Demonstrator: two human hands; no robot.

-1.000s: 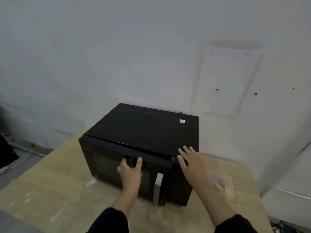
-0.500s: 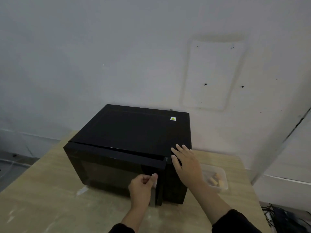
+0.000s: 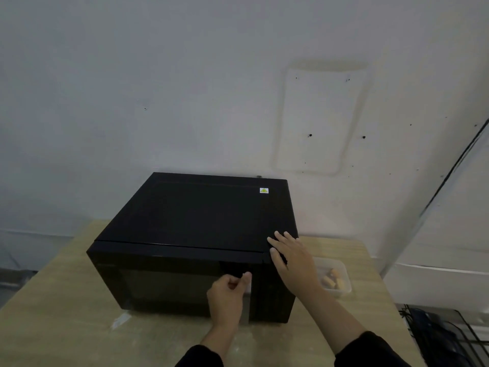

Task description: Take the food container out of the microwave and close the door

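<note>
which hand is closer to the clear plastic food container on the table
Right. The right hand rests on the black microwave's top right corner, just left of the clear plastic food container. The left hand is farther left, at the door handle.

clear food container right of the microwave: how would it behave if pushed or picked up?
The food container looks thin, translucent plastic, so its walls would probably flex under a squeeze. Only a few pale food pieces lie inside, so it's likely light and may slide easily on the smooth wooden table. It's low and wide, so tipping seems unlikely, though the loose pieces could shift.
</note>
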